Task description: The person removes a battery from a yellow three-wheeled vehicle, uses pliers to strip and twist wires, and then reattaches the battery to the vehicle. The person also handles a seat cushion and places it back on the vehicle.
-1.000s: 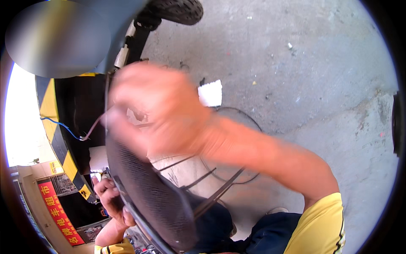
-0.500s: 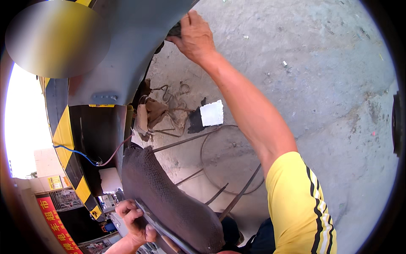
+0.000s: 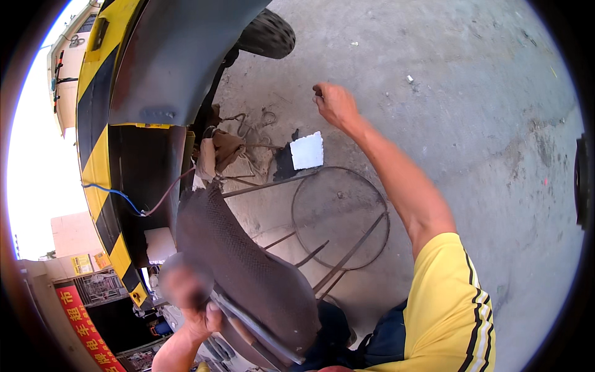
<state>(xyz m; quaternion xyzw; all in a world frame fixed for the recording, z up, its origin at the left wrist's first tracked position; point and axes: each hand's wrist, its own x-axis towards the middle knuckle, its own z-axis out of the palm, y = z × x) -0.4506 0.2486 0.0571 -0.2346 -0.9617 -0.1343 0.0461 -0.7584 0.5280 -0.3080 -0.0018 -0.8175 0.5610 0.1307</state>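
Observation:
My right hand (image 3: pixel 338 105) hangs over the grey floor with its fingers curled in and nothing visible in them. It is apart from the black tyre (image 3: pixel 269 34), which sticks out beneath the grey curved metal panel (image 3: pixel 167 68). At the lower left my left hand (image 3: pixel 201 319) is closed, its thumb beside the end of a long grey metal bar (image 3: pixel 260 328). A blurred patch covers its fingers, so what they grip is hidden. The bar lies along a dark brown seat-like piece with a textured cover (image 3: pixel 248 266).
A thin metal hoop (image 3: pixel 341 270) and several rods lie on the floor, near a white foam slab (image 3: pixel 307 150) and brown rags (image 3: pixel 226 149). Blue wire (image 3: pixel 114 190) crosses the dark opening beside the yellow-and-black striped edge (image 3: pixel 99 158). A red sign (image 3: pixel 80 322) hangs at lower left.
My right hand has left the tyre and moved right and nearer to me. The tyre now shows fully. My left hand stays by the metal bar; the view has shifted slightly.

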